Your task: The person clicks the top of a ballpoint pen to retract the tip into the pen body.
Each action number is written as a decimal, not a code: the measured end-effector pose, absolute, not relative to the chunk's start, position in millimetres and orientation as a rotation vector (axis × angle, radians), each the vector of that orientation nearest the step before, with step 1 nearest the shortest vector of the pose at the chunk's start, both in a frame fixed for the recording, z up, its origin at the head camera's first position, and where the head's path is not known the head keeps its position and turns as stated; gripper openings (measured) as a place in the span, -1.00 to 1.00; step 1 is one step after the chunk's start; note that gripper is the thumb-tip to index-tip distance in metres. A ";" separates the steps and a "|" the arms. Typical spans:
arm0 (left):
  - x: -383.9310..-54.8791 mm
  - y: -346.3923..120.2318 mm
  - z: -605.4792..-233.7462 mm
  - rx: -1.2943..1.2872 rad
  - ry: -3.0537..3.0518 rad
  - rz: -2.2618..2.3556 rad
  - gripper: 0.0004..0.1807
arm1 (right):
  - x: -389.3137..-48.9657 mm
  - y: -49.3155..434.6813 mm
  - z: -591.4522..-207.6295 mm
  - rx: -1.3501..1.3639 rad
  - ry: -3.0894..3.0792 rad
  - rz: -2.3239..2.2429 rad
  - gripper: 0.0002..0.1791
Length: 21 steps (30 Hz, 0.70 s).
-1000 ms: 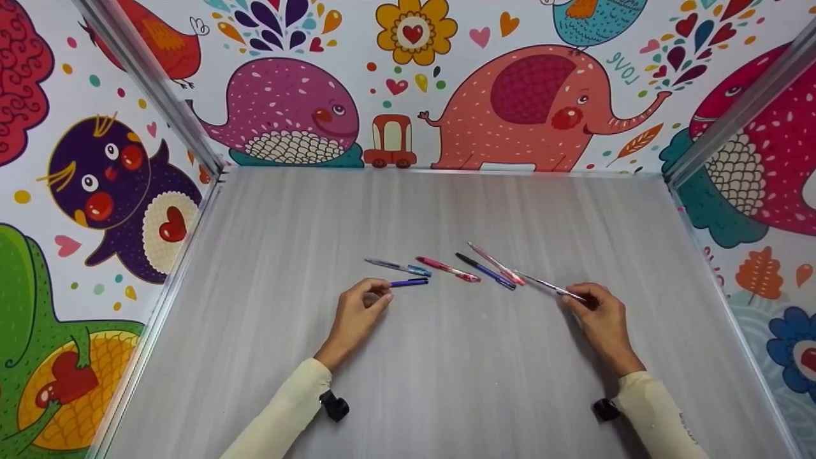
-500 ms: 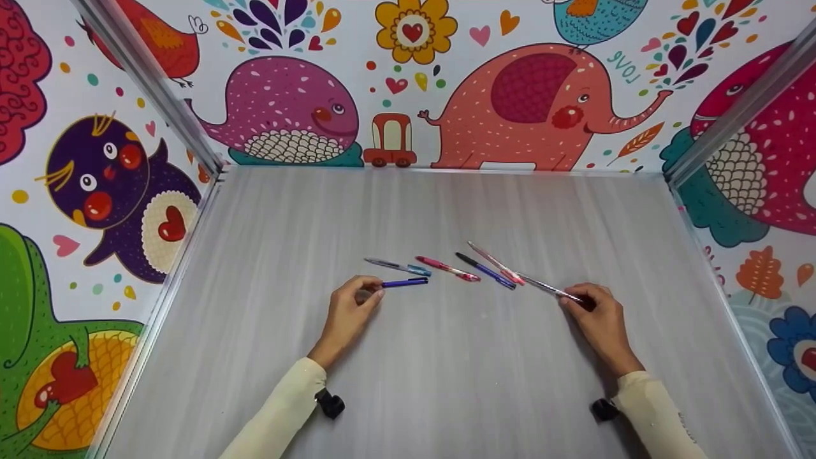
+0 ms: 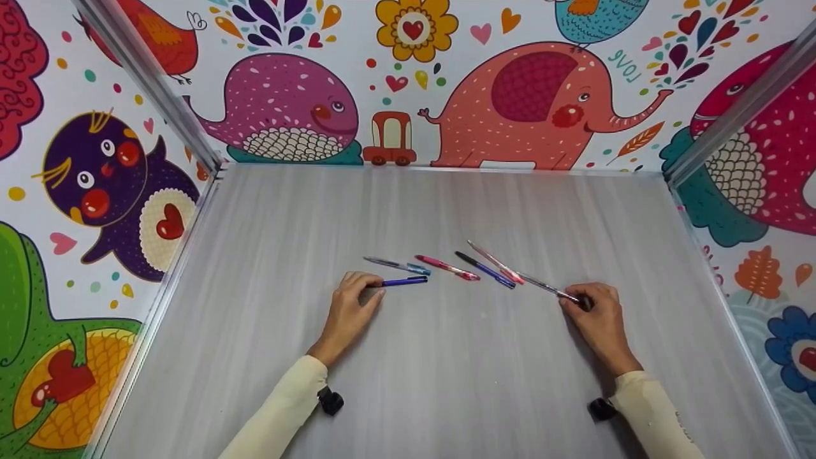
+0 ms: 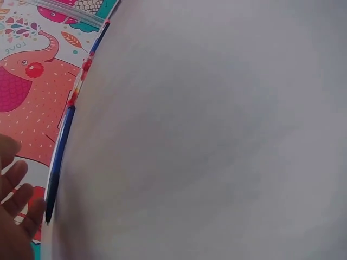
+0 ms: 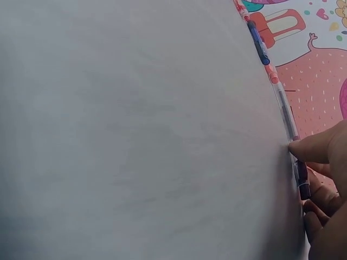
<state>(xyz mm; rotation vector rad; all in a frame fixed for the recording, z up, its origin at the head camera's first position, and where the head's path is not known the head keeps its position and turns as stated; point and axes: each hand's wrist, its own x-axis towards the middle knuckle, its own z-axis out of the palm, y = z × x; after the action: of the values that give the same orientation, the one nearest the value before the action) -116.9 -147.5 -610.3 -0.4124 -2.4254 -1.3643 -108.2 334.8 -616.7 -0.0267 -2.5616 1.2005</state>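
Note:
My left hand (image 3: 352,307) is at the near end of a blue pen (image 3: 405,282), its fingers loosely bent. In the left wrist view the fingertips (image 4: 37,210) are spread beside the dark tip of that blue pen (image 4: 62,146), not closed round it. My right hand (image 3: 596,319) pinches the dark end of a clear-barrelled pen (image 3: 542,284) between thumb and fingers. The right wrist view shows the thumb (image 5: 312,148) pressed to this clear pen (image 5: 287,114). Its far end meets a pink pen (image 3: 491,258).
Between the hands lie a clear pen with a light blue end (image 3: 395,264), a red-pink pen (image 3: 446,266) and a blue pen with a black end (image 3: 484,269). Printed cartoon walls (image 3: 510,115) surround the grey table (image 3: 446,382). Black cameras (image 3: 330,401) sit at the wrists.
My left hand has slid slightly left off the blue pen, and more of the pen shows. My right hand has stayed nearly still on the clear pen.

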 end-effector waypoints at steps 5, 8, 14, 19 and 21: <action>-121.4 -149.6 -616.4 -0.469 -2.449 -1.263 -0.76 | -108.1 331.5 -618.3 -0.022 -2.517 1.212 -0.77; -125.2 -151.8 -620.5 -0.524 -2.450 -1.210 -0.72 | -107.9 329.2 -619.2 -0.007 -2.475 1.213 -0.75; -128.2 -154.4 -622.5 -0.632 -2.484 -1.055 -0.68 | -105.6 325.1 -620.1 0.045 -2.419 1.241 -0.74; -129.6 -154.8 -623.6 -0.693 -2.497 -0.938 -0.66 | -103.8 321.4 -621.6 0.078 -2.401 1.246 -0.73; -130.1 -155.0 -624.6 -0.693 -2.506 -0.921 -0.66 | -103.5 319.7 -621.9 0.086 -2.403 1.241 -0.74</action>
<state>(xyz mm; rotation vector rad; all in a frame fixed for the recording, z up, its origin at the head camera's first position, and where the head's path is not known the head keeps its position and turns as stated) -130.1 -155.0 -624.6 -0.6927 -2.5056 -0.9208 -103.5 319.7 -621.9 0.0859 -2.4034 1.2411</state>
